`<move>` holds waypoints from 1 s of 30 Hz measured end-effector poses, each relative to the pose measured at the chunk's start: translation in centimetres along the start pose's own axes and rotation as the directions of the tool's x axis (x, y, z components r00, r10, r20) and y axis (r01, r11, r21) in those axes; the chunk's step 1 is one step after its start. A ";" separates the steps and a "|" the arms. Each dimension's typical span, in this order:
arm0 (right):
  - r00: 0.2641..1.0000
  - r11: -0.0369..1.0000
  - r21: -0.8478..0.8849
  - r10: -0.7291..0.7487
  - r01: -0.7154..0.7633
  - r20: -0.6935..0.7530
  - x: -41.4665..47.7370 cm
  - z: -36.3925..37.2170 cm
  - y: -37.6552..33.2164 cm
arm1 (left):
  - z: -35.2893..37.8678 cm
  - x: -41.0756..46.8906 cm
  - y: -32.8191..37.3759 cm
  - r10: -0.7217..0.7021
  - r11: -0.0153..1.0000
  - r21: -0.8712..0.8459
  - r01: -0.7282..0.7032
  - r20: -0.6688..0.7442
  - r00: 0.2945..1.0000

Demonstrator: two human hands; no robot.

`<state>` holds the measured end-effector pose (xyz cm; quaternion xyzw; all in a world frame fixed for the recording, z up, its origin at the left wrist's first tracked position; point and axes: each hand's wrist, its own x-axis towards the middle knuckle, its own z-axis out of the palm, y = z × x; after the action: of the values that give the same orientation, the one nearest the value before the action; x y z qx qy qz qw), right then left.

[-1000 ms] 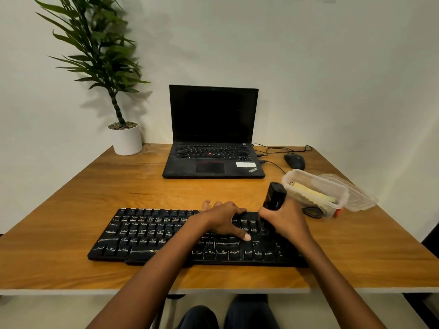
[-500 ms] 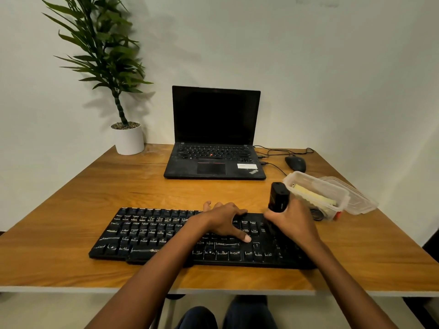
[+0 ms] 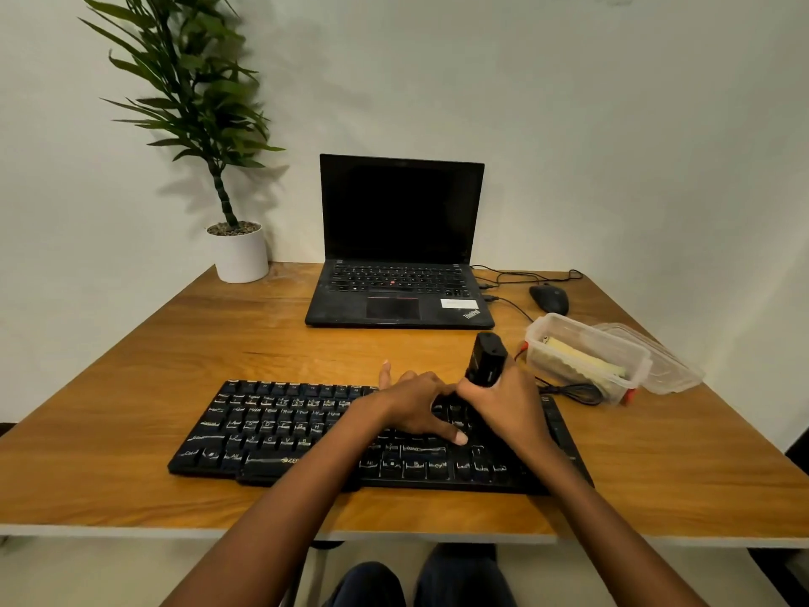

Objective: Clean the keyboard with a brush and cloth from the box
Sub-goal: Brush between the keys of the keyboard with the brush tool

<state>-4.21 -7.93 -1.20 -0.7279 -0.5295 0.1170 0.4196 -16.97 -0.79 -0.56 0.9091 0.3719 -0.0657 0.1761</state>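
Observation:
A black keyboard (image 3: 280, 431) lies across the near part of the wooden desk. My left hand (image 3: 416, 407) rests flat on its right-middle keys, fingers spread. My right hand (image 3: 508, 403) grips a black brush (image 3: 485, 357) by its thick handle, held upright over the keyboard's right keys; the bristle end is hidden behind my hand. To the right stands a clear plastic box (image 3: 634, 365) holding a yellow cloth (image 3: 578, 357).
The box's clear lid (image 3: 670, 370) lies beside it on the right. An open black laptop (image 3: 398, 273) sits at the back centre, with a black mouse (image 3: 548, 298) and cables to its right. A potted plant (image 3: 238, 251) stands back left. The desk's front edge (image 3: 131, 530) is close.
My right hand with the brush has shifted a little to the left across the keys, closer to my left hand. The left hand stays put.

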 end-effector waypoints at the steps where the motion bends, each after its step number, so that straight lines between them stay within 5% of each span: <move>1: 0.999 0.999 -0.036 0.011 -0.010 0.039 -0.3 -0.1 0.0 | -0.1 0.0 0.0 0.006 1.000 -0.005 -0.006 0.001 1.000; 5: 0.973 0.990 -0.099 0.115 -0.096 0.202 1.0 -1.7 -0.9 | -0.1 0.2 0.0 0.009 1.000 0.004 -0.009 0.008 1.000; 9: 0.997 0.997 0.021 0.080 -0.081 0.007 1.4 -1.3 -1.6 | 0.1 0.3 0.0 0.002 1.000 0.008 -0.002 0.015 1.000; 15: 0.979 0.991 -0.036 0.134 -0.130 0.152 -0.7 -1.5 -0.7 | 0.1 0.4 -0.1 0.024 1.000 -0.003 -0.023 0.011 1.000; 20: 0.993 0.992 0.060 0.104 -0.107 0.055 0.3 -1.5 -0.6 | 0.2 0.4 -0.2 0.016 1.000 0.001 -0.016 0.010 1.000; 22: 0.993 0.996 0.031 0.080 -0.083 0.087 -0.9 -1.4 0.0 | 0.2 0.4 -0.3 0.023 1.000 -0.001 -0.023 0.012 1.000; 26: 0.997 0.995 -0.095 -0.026 0.020 -0.069 -0.9 -1.8 0.2 | 0.2 0.3 -0.2 0.023 1.000 0.009 -0.023 0.013 1.000; 30: 1.000 1.000 -0.029 0.007 -0.006 0.009 -1.3 -1.0 0.6 | 0.2 0.3 -0.4 0.025 1.000 -0.006 -0.025 0.012 1.000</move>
<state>-3.71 -9.58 -1.38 -0.7350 -0.5307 0.1142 0.4063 -17.01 -0.38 -0.97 0.9127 0.3596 -0.0679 0.1818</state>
